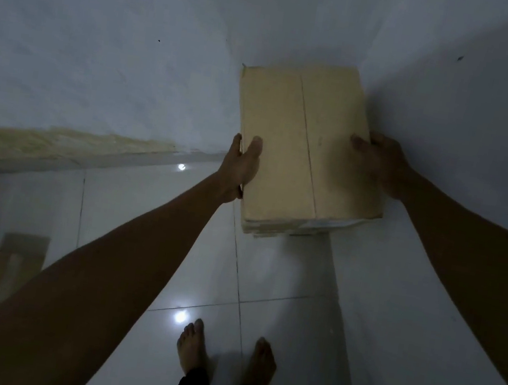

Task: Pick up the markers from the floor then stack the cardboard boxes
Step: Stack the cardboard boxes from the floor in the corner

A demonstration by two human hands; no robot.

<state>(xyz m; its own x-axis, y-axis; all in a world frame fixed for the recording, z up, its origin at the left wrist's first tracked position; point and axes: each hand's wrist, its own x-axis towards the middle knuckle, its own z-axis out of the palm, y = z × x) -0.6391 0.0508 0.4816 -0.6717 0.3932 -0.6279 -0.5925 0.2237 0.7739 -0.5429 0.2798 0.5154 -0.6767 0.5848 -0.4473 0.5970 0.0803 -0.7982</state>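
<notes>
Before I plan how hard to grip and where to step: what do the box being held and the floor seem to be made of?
The box looks like plain tan corrugated cardboard with a matte finish; a flap seam runs down its top and layered edges show at its near end. The left hand and right hand clasp its sides. The floor looks like glossy white tile, probably ceramic: grout lines cross it and lights reflect off it.

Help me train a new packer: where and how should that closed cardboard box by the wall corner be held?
By its two long side edges, one hand from each side. The cardboard box is long and flat-topped with no handles, and the left hand and right hand already clamp opposite edges near its closer half, thumbs on top.
</notes>
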